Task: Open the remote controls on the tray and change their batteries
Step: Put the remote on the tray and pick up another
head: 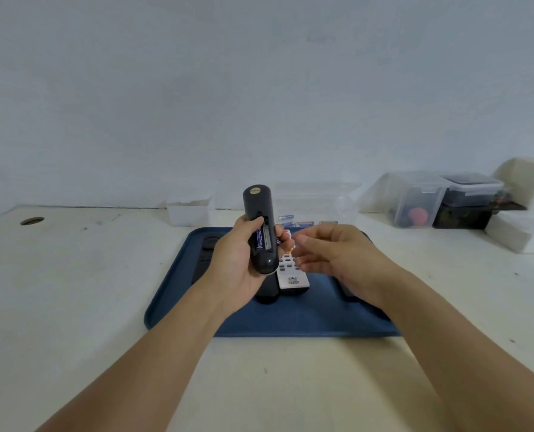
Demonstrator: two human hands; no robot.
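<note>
Gripping the black remote (258, 232) upright at frame centre, the left hand (244, 260) is exposing 1 battery (259, 239); the right hand (331, 254), fingers loosely spread and holding nothing, is hovering just right.

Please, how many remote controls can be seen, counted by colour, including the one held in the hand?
Black: 4, namely the black remote in the left hand, one under it, one at the tray's left, one partly hidden under the right hand.
White: 1, the white remote.
Total: 5
</note>
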